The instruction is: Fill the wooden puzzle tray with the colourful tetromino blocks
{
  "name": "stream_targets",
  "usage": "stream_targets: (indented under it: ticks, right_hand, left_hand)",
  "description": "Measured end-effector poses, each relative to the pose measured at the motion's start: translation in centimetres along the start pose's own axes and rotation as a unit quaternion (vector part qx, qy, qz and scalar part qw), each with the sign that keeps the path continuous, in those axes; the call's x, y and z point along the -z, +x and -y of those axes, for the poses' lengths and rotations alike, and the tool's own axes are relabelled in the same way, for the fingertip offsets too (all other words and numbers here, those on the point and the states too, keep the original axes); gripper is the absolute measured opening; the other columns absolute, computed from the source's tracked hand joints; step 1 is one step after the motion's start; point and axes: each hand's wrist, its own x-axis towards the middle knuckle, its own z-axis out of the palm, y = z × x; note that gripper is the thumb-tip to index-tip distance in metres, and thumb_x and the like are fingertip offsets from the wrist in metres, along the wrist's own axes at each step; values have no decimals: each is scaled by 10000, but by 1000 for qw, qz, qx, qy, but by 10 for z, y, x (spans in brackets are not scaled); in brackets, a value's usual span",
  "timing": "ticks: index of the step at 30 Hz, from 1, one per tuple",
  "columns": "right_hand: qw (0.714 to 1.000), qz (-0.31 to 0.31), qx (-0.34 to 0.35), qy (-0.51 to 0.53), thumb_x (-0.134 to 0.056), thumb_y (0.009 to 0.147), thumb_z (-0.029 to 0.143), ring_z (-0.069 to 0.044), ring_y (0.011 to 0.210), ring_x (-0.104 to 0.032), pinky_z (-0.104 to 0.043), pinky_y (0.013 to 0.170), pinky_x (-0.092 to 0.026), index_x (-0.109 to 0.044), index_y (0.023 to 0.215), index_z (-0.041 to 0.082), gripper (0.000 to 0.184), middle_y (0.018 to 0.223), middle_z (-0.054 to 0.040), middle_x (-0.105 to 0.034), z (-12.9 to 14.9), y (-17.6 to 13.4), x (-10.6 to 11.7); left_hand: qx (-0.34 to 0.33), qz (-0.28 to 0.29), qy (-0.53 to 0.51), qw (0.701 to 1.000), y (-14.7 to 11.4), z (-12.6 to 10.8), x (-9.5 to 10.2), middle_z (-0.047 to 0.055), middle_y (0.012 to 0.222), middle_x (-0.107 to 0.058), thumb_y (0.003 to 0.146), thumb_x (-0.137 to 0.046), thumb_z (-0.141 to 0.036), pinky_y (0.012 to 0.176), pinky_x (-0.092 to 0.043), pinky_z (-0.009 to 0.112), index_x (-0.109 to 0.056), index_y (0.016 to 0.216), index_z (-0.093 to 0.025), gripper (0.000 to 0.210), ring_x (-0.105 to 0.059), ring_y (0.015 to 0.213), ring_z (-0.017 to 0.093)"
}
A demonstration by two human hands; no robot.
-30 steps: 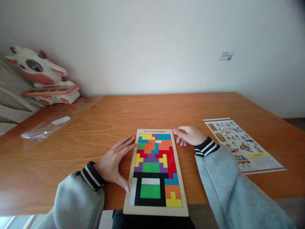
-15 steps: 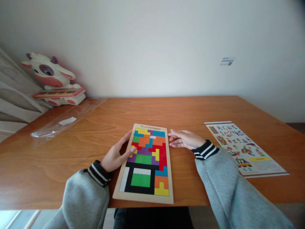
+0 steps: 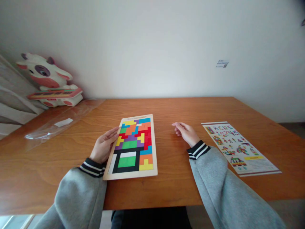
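My left hand (image 3: 104, 145) grips the left edge of a wooden puzzle board (image 3: 155, 159), thumb on the rim and fingers behind. The board looks raised off the table and slightly tilted. Bright flat block pieces (image 3: 130, 144) in yellow, blue, orange, red, purple, green, black and white fill its frame. To the right of the board, my right hand (image 3: 188, 133) hovers over or rests on the table, fingers curled loosely together with nothing visible in them.
A printed pattern sheet (image 3: 256, 167) lies on the wooden table (image 3: 176, 184) at the right. Back left stand a cow-shaped toy keyboard (image 3: 56, 92) and, before it, a clear plastic bag (image 3: 43, 133). A label (image 3: 222, 64) is stuck on the wall.
The puzzle board has moved left and up in my left hand, whose thumb has shifted from the pieces to the rim. My right hand's fingers have curled in, farther from the board.
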Motion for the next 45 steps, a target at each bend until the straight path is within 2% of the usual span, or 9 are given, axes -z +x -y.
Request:
stream_targets:
  ticks: [5,10,16,21,27,31,34,38,45]
  right_hand:
    - [995,-24,65,-69,-623,821,597,-234,848,-644,-407,794,-554,-701,900,194,418,930,-105,-687,-1,-6,-11]
    - [952,25,238,-190,-497,962,442,-268,1131,-621,-484,1041,-475,-659,1125,206,330,1152,-128,-684,4,-17,-27]
    - [927,88,278,-236,-467,995,398,-257,1237,-585,-477,1100,-442,-602,1275,214,361,1296,-121,-644,14,-26,-43]
    - [909,153,296,-251,-492,987,407,-285,1193,-604,-494,1049,-465,-636,1267,220,366,1291,-131,-652,35,-49,-64]
    - [831,294,399,-251,-493,990,456,-271,1321,-505,-512,1125,-374,-575,1377,277,434,1420,-83,-584,52,-70,-83]
    - [853,262,362,-270,-483,999,379,-288,1344,-504,-529,1114,-390,-631,1324,278,371,1453,-94,-556,34,-46,-60]
    - [895,167,300,-283,-501,980,348,-296,1293,-558,-534,1087,-424,-698,1227,265,327,1353,-102,-637,10,-19,-28]
    - [922,68,239,-298,-514,951,328,-284,1135,-649,-520,1035,-463,-748,1064,243,274,1195,-99,-715,-11,1,2]
    - [947,11,192,-256,-562,912,347,-267,1042,-662,-491,1001,-475,-728,933,238,200,1061,-88,-742,-14,4,2]
  left_hand:
    - [-14,-81,4,997,12,-27,30,103,999,-772,810,-592,5,655,-643,233,-699,1115,-130,351,-760,810,196]
    - [-15,-132,9,991,15,-34,52,91,950,-776,817,-575,14,678,-651,257,-709,1082,-124,327,-758,785,191]
    - [-61,-115,-7,991,17,-23,36,133,1093,-751,793,-609,15,820,-637,289,-700,1101,-109,344,-742,963,228]
    - [-34,-115,-23,992,26,-22,28,124,1018,-764,798,-635,-14,761,-648,306,-693,1094,-107,315,-754,873,221]
    - [-42,-124,-38,991,36,-21,27,121,981,-764,792,-659,-23,730,-645,305,-678,1108,-97,325,-751,825,211]
    - [-41,-94,-25,994,34,-15,27,134,1039,-755,761,-699,-44,776,-635,296,-675,1095,-91,338,-744,880,207]
    - [-49,-55,2,997,26,-3,23,143,1137,-733,705,-779,-120,886,-612,352,-666,1122,-104,433,-715,1030,251]
    - [-80,37,93,992,9,16,5,144,1263,-684,694,-823,-362,1026,-534,457,-644,1195,-131,580,-644,1178,313]
    - [-183,78,286,937,-14,44,-34,104,1327,-643,925,-560,-456,1085,-473,430,-556,1316,-199,467,-603,1237,272]
